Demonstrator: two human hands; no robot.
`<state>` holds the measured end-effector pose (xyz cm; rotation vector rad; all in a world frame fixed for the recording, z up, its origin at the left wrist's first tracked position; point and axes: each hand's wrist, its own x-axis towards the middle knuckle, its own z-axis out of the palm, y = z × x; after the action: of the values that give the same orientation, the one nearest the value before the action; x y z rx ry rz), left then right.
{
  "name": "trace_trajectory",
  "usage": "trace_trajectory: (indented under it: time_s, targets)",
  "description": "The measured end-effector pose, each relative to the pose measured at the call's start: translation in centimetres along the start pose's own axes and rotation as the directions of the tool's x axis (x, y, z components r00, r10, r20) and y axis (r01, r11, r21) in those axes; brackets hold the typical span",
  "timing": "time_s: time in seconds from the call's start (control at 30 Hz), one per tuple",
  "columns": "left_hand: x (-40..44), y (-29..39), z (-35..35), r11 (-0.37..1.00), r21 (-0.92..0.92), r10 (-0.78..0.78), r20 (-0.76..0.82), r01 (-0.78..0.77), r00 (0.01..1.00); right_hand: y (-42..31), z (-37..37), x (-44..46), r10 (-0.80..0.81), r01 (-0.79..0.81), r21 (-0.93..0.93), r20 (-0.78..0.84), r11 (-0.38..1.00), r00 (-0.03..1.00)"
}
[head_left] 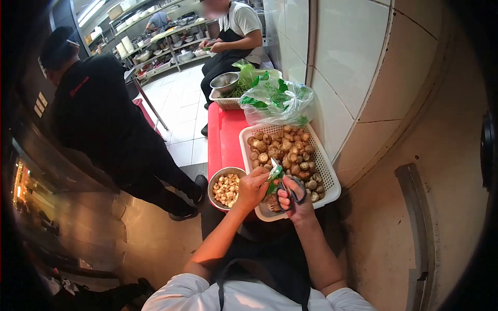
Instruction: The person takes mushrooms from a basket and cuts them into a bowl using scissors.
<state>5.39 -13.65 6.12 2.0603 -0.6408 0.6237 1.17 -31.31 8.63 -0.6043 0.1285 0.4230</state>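
Observation:
My right hand (pixel 291 201) is closed around the dark looped handles of a pair of scissors (pixel 302 193), held over the near side of a white perforated basket (pixel 328 182). Fingers bent in a pinch, my left hand (pixel 252 187) grips a green-and-white piece (pixel 275 179) that looks like thin plastic, right by the scissors. Whether the blades touch it I cannot tell. Brown mushrooms (pixel 290 147) fill much of the basket. Left of it, a metal bowl (pixel 210 193) contains pale cut pieces (pixel 226 189), close to my left wrist.
The basket stands on a red surface (pixel 225 140) beside a tiled wall (pixel 347 62). Behind it lie a clear bag with green print (pixel 277 101) and a crate of greens (pixel 225 102) with a bowl (pixel 224 81). One person (pixel 238 39) sits beyond; another (pixel 98 103) stands left.

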Motion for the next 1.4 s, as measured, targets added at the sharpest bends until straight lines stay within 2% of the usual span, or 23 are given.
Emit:
trace_trajectory:
  time_s: [0.03,0.1,0.23,0.33,0.37,0.47,0.6,0.63,0.7,0.73,0.8,0.83,0.87,0.9,0.93,0.97,1.0,1.07,1.1,1.13,1.2,1.33,1.4]
  targets:
    - [-0.1,-0.1,-0.1,0.999,0.04,0.018,-0.01,-0.018,1.0,0.5,0.2,0.1,-0.013,0.014,0.016,-0.023,1.0,1.0]
    - [0.3,0.0,-0.1,0.998,0.04,-0.04,-0.059,0.043,0.997,1.4,0.1,0.0,-0.029,0.031,0.063,-0.038,0.998,0.999]
    - [1.3,-0.2,0.8,0.965,0.053,-0.254,-0.082,0.258,0.964,3.1,1.5,-1.4,-0.16,0.137,-0.154,-0.155,0.979,0.975]
    - [1.9,1.2,1.2,0.922,0.148,-0.343,-0.113,0.357,0.933,4.4,1.9,-2.5,-0.239,0.193,-0.247,-0.171,0.95,0.956]
    - [1.8,1.0,1.9,0.954,0.117,-0.26,-0.138,0.276,0.956,4.6,1.3,-2.2,-0.294,0.24,-0.29,-0.162,0.927,0.942]
    - [1.1,1.4,3.1,0.972,0.15,-0.166,-0.106,0.18,0.98,3.1,0.3,-1.3,-0.301,0.262,-0.215,-0.175,0.941,0.937]
    - [0.9,1.5,2.8,0.986,0.073,-0.142,-0.122,0.152,0.982,2.6,-1.1,-1.0,-0.208,0.206,-0.138,-0.002,0.969,0.978]
    - [0.8,1.3,2.7,0.991,0.029,-0.128,-0.14,0.133,0.982,2.6,-1.5,-1.0,-0.173,0.182,-0.202,0.062,0.962,0.983]
    - [0.9,0.6,2.8,0.994,-0.058,-0.106,-0.176,0.097,0.979,2.5,-1.1,-1.5,-0.142,0.157,-0.184,0.09,0.97,0.986]
    - [0.8,0.3,2.7,0.987,-0.061,-0.155,-0.128,0.148,0.98,2.5,-0.9,-1.7,-0.127,0.143,-0.175,0.101,0.974,0.987]
    - [-0.1,-0.1,2.5,0.964,-0.065,-0.26,-0.014,0.259,0.965,2.7,-1.1,-1.6,-0.144,0.16,-0.179,0.098,0.971,0.985]
    - [0.0,0.2,2.5,0.957,-0.151,-0.256,-0.051,0.246,0.965,2.6,-1.3,-1.3,-0.164,0.179,-0.17,0.094,0.969,0.982]
    - [0.0,0.7,2.4,0.958,-0.153,-0.249,-0.018,0.244,0.968,2.4,-1.4,-1.0,-0.189,0.202,-0.163,0.092,0.966,0.978]
    - [0.0,1.3,2.0,0.958,-0.156,-0.24,0.013,0.239,0.971,2.1,-0.7,-1.0,-0.185,0.188,-0.074,0.042,0.979,0.982]
    - [0.0,1.5,1.8,0.96,-0.158,-0.228,0.041,0.232,0.973,1.6,-1.0,-0.6,-0.238,0.237,-0.085,-0.005,0.968,0.971]
    - [-0.2,1.2,1.6,0.99,-0.081,-0.111,0.028,0.113,0.993,1.2,-1.3,0.0,-0.291,0.285,-0.098,-0.048,0.953,0.956]
    - [-0.7,1.4,1.7,0.988,-0.095,-0.119,0.019,0.12,0.993,0.5,-1.5,0.6,-0.342,0.332,-0.114,-0.088,0.936,0.936]
    - [-2.1,1.8,1.6,0.984,-0.116,-0.134,-0.001,0.133,0.991,-3.0,-1.9,1.8,-0.431,0.439,0.038,-0.128,0.898,0.893]
    - [-2.5,1.6,1.5,0.973,-0.132,-0.195,-0.028,0.19,0.98,-4.4,-0.8,1.3,-0.51,0.5,-0.101,-0.161,0.86,0.845]
    - [-2.4,1.2,1.4,0.913,-0.285,-0.304,0.001,0.292,0.953,-5.5,-0.6,0.8,-0.526,0.508,-0.164,-0.096,0.845,0.845]
    - [-1.6,0.6,1.5,0.688,-0.56,-0.498,0.097,0.461,0.862,-5.7,0.4,0.0,-0.596,0.554,-0.382,0.011,0.74,0.803]
    - [0.1,1.0,1.5,0.557,-0.682,-0.561,0.112,0.474,0.82,-1.6,0.3,0.7,-0.632,0.518,-0.648,0.072,0.559,0.771]
    - [0.3,1.2,2.0,0.62,-0.637,-0.544,0.071,0.458,0.836,0.3,-1.3,1.6,-0.653,0.499,-0.759,0.131,0.418,0.746]
